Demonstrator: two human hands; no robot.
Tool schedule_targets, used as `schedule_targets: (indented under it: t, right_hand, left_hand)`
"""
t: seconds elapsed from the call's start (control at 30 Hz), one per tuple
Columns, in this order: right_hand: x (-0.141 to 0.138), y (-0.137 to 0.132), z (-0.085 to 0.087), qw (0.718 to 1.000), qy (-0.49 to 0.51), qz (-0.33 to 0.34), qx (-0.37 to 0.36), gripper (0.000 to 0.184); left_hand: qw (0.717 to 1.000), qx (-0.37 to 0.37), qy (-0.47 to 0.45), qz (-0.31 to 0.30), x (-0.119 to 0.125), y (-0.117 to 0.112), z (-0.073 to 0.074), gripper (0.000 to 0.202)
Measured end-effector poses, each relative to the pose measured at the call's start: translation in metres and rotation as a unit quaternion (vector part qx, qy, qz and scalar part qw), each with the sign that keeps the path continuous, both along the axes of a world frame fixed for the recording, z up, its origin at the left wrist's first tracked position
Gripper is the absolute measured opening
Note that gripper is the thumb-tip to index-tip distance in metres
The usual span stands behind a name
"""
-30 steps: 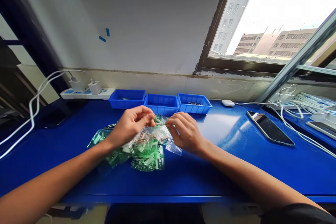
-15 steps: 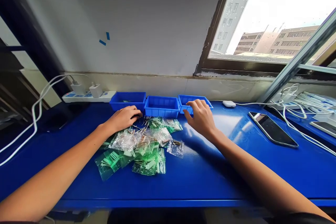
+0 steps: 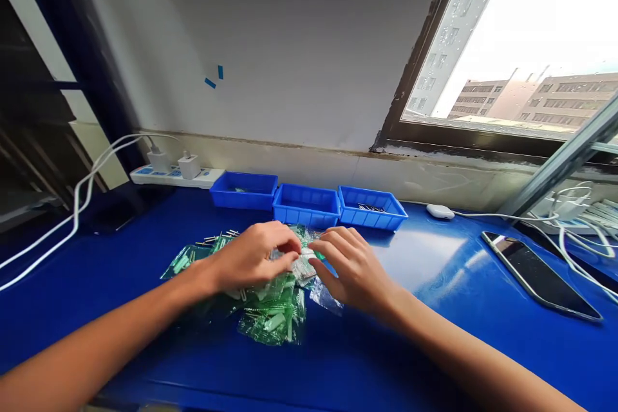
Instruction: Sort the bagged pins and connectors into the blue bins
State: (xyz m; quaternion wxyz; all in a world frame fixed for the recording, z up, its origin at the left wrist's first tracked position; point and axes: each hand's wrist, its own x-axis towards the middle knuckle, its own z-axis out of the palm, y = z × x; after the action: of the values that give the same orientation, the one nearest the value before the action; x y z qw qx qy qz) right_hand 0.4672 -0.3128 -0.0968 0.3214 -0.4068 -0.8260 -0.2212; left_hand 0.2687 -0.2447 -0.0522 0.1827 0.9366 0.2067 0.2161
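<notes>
A heap of small clear and green plastic bags [image 3: 273, 312] holding little parts lies on the blue table [image 3: 434, 283]. My left hand [image 3: 251, 257] rests on top of the heap, fingers curled and pinching at a clear bag [image 3: 305, 265]. My right hand [image 3: 352, 267] meets it from the right, fingertips on the same bag. Loose metal pins [image 3: 219, 238] lie just behind the heap. Three blue bins stand in a row at the back: the left bin [image 3: 244, 190], the middle bin [image 3: 306, 205] and the right bin [image 3: 371, 209], which has pins in it.
A white power strip [image 3: 176, 174] with chargers and white cables sits at the back left. A phone [image 3: 541, 275] lies face up at the right, with a small white case [image 3: 439, 211] and more cables behind it. A window fills the upper right.
Both hands pulled back from the bins and came together again over the heap of bags. The camera shifted, so the scene sits a little to the right and lower.
</notes>
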Motion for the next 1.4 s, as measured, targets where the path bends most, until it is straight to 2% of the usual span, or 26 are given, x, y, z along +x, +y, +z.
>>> schedule_targets:
  t: [0.1, 0.17, 0.23, 0.33, 0.47, 0.57, 0.7, 0.83, 0.93, 1.07, 1.2, 1.4]
  right_hand:
    - [-0.007, -0.004, 0.000, 0.999, -0.026, 0.037, 0.014, 0.014]
    - [-0.007, -0.003, 0.001, 0.998, -0.026, 0.039, 0.031, 0.017]
    - [0.002, 0.003, 0.004, 0.998, -0.023, 0.020, 0.053, 0.017]
    - [0.036, 0.019, 0.008, 0.994, -0.014, -0.071, 0.086, 0.023]
    - [0.098, 0.040, 0.004, 0.957, 0.015, -0.280, 0.074, 0.020]
    - [0.117, 0.046, -0.003, 0.941, 0.028, -0.333, 0.059, 0.027]
    - [0.093, 0.041, -0.005, 0.959, 0.041, -0.274, 0.058, 0.023]
    - [0.058, 0.032, 0.001, 0.976, 0.044, -0.210, 0.034, 0.016]
    - [0.043, 0.027, 0.002, 0.984, 0.048, -0.174, 0.013, 0.015]
    - [0.036, 0.026, -0.001, 0.991, 0.054, -0.126, -0.004, 0.014]
    - [0.033, 0.025, -0.006, 0.995, 0.048, -0.089, -0.018, 0.014]
    - [0.027, 0.021, -0.006, 0.997, 0.040, -0.052, -0.035, 0.016]
  left_hand:
    - [0.999, -0.039, -0.004, -0.022, 0.005, -0.013, -0.003, 0.013]
    - [0.998, -0.065, -0.006, -0.006, 0.005, -0.012, -0.004, 0.015]
    - [0.997, -0.069, -0.008, 0.037, 0.003, -0.003, -0.005, 0.020]
    - [0.991, -0.017, -0.006, 0.133, -0.004, 0.021, -0.008, 0.030]
    - [0.975, 0.041, 0.061, 0.208, -0.018, 0.058, -0.020, 0.027]
    - [0.962, 0.055, 0.109, 0.244, -0.020, 0.072, -0.029, 0.041]
    - [0.952, 0.087, 0.151, 0.250, -0.014, 0.073, -0.032, 0.038]
    - [0.937, 0.120, 0.198, 0.263, -0.011, 0.070, -0.028, 0.025]
    - [0.933, 0.123, 0.218, 0.259, -0.013, 0.070, -0.025, 0.023]
    - [0.945, 0.119, 0.209, 0.221, -0.015, 0.072, -0.027, 0.023]
    - [0.946, 0.107, 0.209, 0.224, -0.021, 0.075, -0.029, 0.022]
    - [0.945, 0.080, 0.229, 0.219, -0.034, 0.080, -0.022, 0.018]
